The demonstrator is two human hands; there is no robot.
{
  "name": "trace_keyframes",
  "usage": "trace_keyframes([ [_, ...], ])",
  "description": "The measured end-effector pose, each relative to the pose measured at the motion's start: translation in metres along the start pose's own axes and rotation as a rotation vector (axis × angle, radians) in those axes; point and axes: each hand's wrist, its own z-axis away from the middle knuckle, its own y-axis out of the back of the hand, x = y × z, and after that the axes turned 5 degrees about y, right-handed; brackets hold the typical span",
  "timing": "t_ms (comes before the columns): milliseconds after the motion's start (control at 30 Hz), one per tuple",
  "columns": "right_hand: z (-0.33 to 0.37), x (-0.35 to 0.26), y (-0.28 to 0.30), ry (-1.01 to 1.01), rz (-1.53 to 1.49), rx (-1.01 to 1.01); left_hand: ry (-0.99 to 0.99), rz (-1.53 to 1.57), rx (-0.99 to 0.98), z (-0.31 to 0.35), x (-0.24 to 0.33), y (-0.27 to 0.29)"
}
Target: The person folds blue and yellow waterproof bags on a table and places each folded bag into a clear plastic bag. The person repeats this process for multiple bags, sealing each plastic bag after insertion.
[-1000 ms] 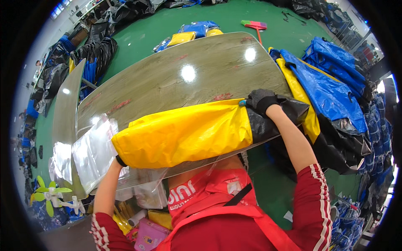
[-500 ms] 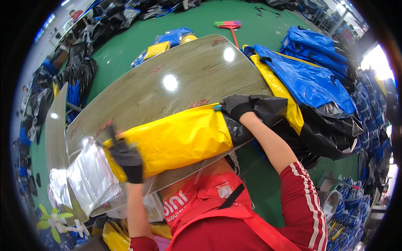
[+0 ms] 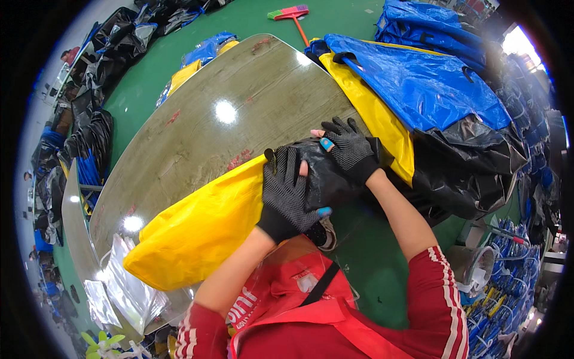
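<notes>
A folded yellow-and-black plastic sheet (image 3: 200, 224) lies slantwise along the near edge of a glossy wood-patterned table (image 3: 185, 140). My left hand (image 3: 286, 194), in a black dotted glove with bare fingertips, rests flat where the yellow part meets the black part, fingers stretched out. On the black part (image 3: 323, 167), my right hand (image 3: 351, 149) in a matching glove presses with its fingers spread. Blue shows at the tip of each thumb. What lies beneath the palms is hidden.
A heap of blue, yellow and black sheeting (image 3: 418, 90) borders the table's right side. Clear plastic bags (image 3: 128, 287) lie at its left end. Wrapped blue-and-yellow packets (image 3: 191, 66) and a red-handled broom (image 3: 293, 15) are beyond it. A metal bucket (image 3: 475, 266) stands at lower right.
My left hand has moved right, from the yellow part's left end to its seam with the black. My right hand has spread its fingers on the black part. The yellow end tilts lower.
</notes>
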Motion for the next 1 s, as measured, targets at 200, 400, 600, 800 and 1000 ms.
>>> trace_keyframes([
  [200, 0.041, -0.039, 0.036, -0.210, -0.068, 0.825, 0.099, -0.018, 0.051, -0.018, 0.009, -0.019],
  [400, 0.100, -0.046, -0.014, -0.873, -0.921, 0.998, 0.076, -0.111, -0.060, -0.016, 0.003, -0.011],
  [600, 0.097, -0.028, -0.040, -1.012, -0.982, 0.719, 0.010, -0.265, 0.021, -0.012, -0.005, -0.003],
  [800, 0.065, -0.113, 0.036, -0.550, -1.134, 0.575, 0.092, -0.233, 0.042, 0.002, -0.033, -0.023],
  [1000, 0.017, -0.186, 0.035, 0.093, -0.219, 0.267, 0.109, -0.033, -0.194, 0.036, 0.004, 0.024],
])
